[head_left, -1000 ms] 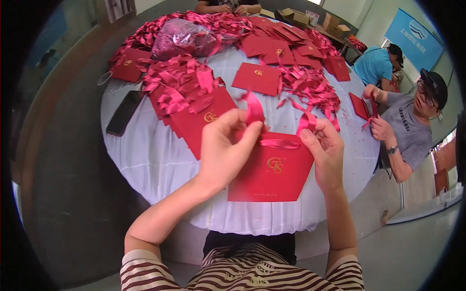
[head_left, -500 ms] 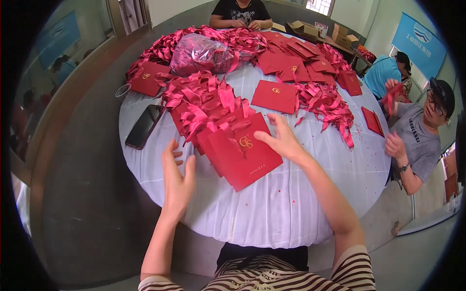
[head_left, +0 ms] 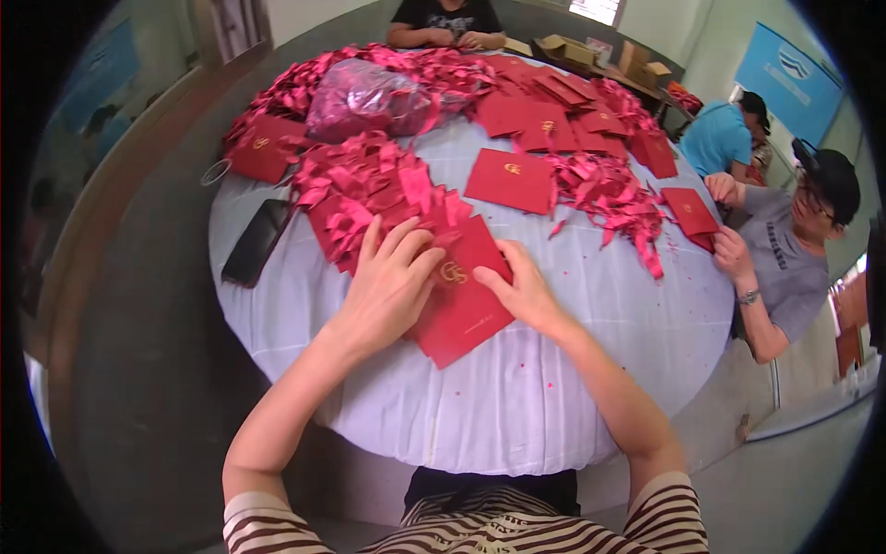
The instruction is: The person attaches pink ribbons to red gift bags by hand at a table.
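Top red gift bag [head_left: 468, 309] flat on white-draped surface [head_left: 554, 415], overlapping ribboned row of bags [head_left: 365, 189]; left hand [head_left: 392, 284] curled over it, closure unclear, right hand [head_left: 528, 288] spread at its edge, apparently steadying it.

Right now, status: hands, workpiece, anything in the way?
Left hand at left side of flat red rectangular bag; right hand at its right edge. Glossy pink ribbons heaped at its far end.

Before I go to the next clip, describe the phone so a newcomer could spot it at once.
Find the round white table. At its left edge, beside the ribboned bags, lies the phone. Its dark slab stands out from its red neighbours.
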Demonstrator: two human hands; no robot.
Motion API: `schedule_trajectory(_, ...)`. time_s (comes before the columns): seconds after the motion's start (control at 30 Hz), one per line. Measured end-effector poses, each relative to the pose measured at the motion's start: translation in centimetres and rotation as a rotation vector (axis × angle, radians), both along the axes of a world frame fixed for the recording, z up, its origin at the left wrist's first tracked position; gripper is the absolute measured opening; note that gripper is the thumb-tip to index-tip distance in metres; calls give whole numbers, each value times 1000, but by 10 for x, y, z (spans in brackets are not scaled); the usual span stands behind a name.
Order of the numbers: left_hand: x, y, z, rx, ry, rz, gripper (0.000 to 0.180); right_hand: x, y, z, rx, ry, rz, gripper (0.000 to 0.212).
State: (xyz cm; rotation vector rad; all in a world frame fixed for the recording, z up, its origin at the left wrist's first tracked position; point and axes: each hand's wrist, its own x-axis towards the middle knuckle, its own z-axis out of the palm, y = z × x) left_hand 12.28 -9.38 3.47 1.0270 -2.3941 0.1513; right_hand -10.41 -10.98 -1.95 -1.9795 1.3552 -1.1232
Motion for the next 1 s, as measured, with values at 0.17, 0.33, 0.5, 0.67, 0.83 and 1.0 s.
schedule_trajectory(0.17, 23, -26, 6, -122, 375, 2, 16, 2, 4, 4, 4, -11, -15, 44)
schedule_trajectory(0.33, 96, -33, -18, -98, 707, 515, 27, 9, 5, 3, 10, 6, 8, 45)
schedule_trajectory(0.5, 58, 27, -24, 401, 643, 530, 69, 3, 2, 2, -24, -8, -11, 44)
schedule_trajectory(0.67, 42, 29, -16, 509, 391, 385, 105, 26, -1, 16, 61, 114, -135, 44)
schedule_trajectory(0.83, 38, 7, -28, 374, 509, 302, 110, 36, -25, 1, 27, 151, -136, 44)
schedule_trajectory(1.0, 58, -25, -27, 230, 577, 339, 113, 60, -48, 0, 165, -51, -96, 41)
